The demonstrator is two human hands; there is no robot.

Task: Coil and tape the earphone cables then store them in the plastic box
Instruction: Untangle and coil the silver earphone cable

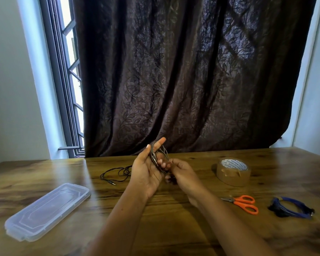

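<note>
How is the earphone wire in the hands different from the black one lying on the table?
The held earphone cable is looped round the left hand; the black cable sprawls loose. The held earphone cable is up off the table, with the right hand gripping it too; the black cable lies flat, untouched. Both are thin, dark cables.

Wooden table [155,228]: clear lid [47,211], black cable [116,173], tape [233,171], scissors [245,203], blue cable [292,207].

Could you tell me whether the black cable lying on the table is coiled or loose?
Loose: the black cable sprawls in untidy loops on the table, its plug trailing free, with no tape visible.
</note>
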